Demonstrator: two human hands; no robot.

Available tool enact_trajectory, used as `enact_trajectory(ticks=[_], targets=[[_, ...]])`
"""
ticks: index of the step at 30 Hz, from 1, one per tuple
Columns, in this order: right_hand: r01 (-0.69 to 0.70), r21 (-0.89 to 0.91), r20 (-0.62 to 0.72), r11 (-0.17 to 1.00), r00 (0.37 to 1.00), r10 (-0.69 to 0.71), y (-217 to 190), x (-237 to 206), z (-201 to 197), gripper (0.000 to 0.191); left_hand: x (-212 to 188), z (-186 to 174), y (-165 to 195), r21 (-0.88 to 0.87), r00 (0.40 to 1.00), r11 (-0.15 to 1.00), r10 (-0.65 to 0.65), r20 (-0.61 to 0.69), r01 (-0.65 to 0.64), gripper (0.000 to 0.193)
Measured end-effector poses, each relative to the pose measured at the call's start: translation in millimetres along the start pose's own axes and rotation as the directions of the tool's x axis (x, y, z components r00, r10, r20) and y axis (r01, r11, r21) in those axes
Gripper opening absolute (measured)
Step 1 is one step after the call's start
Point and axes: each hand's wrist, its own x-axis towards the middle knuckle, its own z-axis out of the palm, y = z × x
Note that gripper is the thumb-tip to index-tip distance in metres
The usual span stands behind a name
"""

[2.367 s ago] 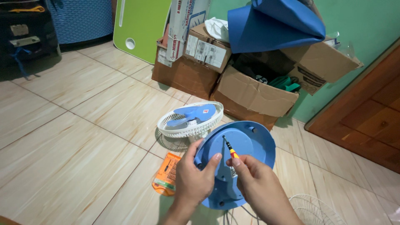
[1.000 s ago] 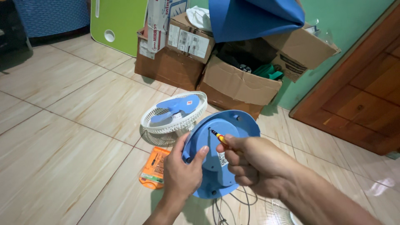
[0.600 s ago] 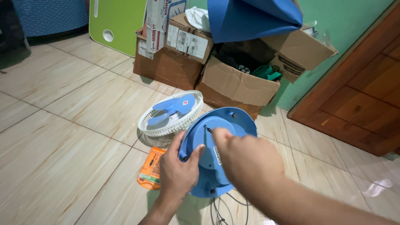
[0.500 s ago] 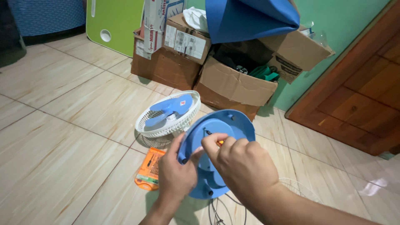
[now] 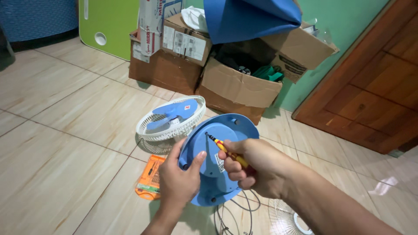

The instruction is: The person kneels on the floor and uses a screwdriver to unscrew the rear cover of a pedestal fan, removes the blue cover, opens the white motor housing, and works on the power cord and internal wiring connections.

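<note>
Head view: the round blue fan base (image 5: 217,152) is tilted up above the floor (image 5: 65,143). The left hand (image 5: 178,182) grips its rim at 8 o'clock. The right hand (image 5: 254,167), closed around a yellow screwdriver (image 5: 226,150), sets the tip on the base. At 10 o'clock lies a white fan grille (image 5: 167,119); at 9 o'clock, an orange bit case (image 5: 150,176).

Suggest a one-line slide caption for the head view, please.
Left hand steadies a round blue fan base while right hand holds a screwdriver to it.
</note>
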Motion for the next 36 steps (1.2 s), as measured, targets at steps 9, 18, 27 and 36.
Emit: enact_trajectory(ticks=[9, 18, 27, 36], targets=[[0.05, -0.096, 0.014, 0.994, 0.999, -0.049, -7, -13, 16, 0.029, -1, -6, 9, -0.048, 1.0, 0.999, -0.021, 0.011, 0.021, 0.052], [0.258, -0.742, -0.065, 0.619, 0.891, -0.449, -4, 4, 15, 0.034, -1, -7, 10, -0.059, 0.999, 0.998, -0.029, 0.018, 0.03, 0.052], [-0.112, -0.802, 0.477, -0.586, 0.471, -0.742, 28, -7, 24, 0.022, 1, -8, 4, -0.056, 0.998, 0.997, 0.057, -0.041, -0.059, 0.052], [0.067, -0.457, -0.167, 0.887, 0.973, -0.159, -4, -7, 17, 0.041, 1, -8, 6, -0.065, 1.0, 0.998, -0.008, -0.023, 0.006, 0.053]])
